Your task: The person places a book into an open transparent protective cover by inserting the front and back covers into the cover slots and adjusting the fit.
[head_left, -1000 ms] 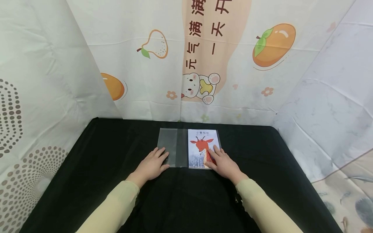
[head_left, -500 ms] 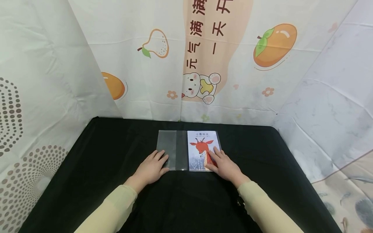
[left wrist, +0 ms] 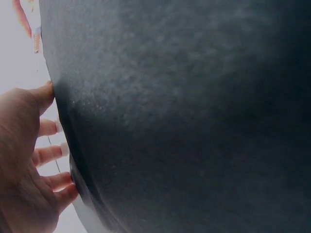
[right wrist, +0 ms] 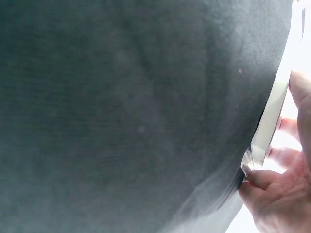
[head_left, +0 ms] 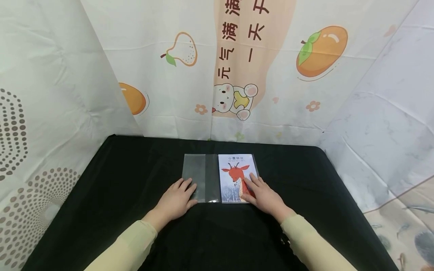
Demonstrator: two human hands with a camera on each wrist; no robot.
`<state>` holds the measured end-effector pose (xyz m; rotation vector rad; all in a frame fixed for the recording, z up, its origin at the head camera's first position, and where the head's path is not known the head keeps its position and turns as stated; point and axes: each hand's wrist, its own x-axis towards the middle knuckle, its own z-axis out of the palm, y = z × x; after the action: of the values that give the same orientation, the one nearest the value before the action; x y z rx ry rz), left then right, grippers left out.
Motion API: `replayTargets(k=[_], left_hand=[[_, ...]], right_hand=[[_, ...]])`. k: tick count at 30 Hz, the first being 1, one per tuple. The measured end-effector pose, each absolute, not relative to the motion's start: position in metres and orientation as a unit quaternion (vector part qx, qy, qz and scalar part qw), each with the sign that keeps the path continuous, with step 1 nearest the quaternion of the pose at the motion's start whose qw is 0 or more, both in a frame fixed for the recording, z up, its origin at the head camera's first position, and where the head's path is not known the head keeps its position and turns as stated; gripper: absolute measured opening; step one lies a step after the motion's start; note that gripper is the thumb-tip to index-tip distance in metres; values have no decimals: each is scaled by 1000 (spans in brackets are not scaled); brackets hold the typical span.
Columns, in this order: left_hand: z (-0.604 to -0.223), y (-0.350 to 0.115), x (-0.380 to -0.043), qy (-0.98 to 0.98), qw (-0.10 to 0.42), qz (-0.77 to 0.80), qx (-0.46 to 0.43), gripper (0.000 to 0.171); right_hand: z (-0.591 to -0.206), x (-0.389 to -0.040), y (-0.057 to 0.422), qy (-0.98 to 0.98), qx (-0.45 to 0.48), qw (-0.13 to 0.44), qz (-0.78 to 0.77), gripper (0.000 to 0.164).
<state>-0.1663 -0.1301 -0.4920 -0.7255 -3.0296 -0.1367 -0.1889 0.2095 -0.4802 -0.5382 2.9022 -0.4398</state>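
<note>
A thin book [head_left: 234, 180] with a red deer on its pale cover lies on the right half of a spread clear plastic book cover [head_left: 200, 169]. My left hand [head_left: 174, 199] lies with spread fingers on the cover's lower left part. My right hand [head_left: 268, 197] rests its spread fingertips on the book's lower right side. In the left wrist view the left hand's fingertips [left wrist: 63, 148] meet the surface. In the right wrist view the fingers of the right hand [right wrist: 286, 189] are at the edge of the book [right wrist: 274, 111].
A black cloth [head_left: 142, 169] covers the table. Behind it hangs a white curtain [head_left: 271, 75] printed with fruit, flowers and a bear. Pale fabric panels [head_left: 68, 94] stand at both sides.
The book and plastic cover have slid a little toward the person, both hands moving along with them. The fingers stay spread on them.
</note>
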Motion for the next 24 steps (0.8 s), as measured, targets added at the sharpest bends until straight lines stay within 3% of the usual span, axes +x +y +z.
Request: replayTargets(k=[24], left_hand=[[-495,-127,-144,-966,27,-24,-255,56]], right_hand=[[-481,-169,218,969,-193,65,-142,76]])
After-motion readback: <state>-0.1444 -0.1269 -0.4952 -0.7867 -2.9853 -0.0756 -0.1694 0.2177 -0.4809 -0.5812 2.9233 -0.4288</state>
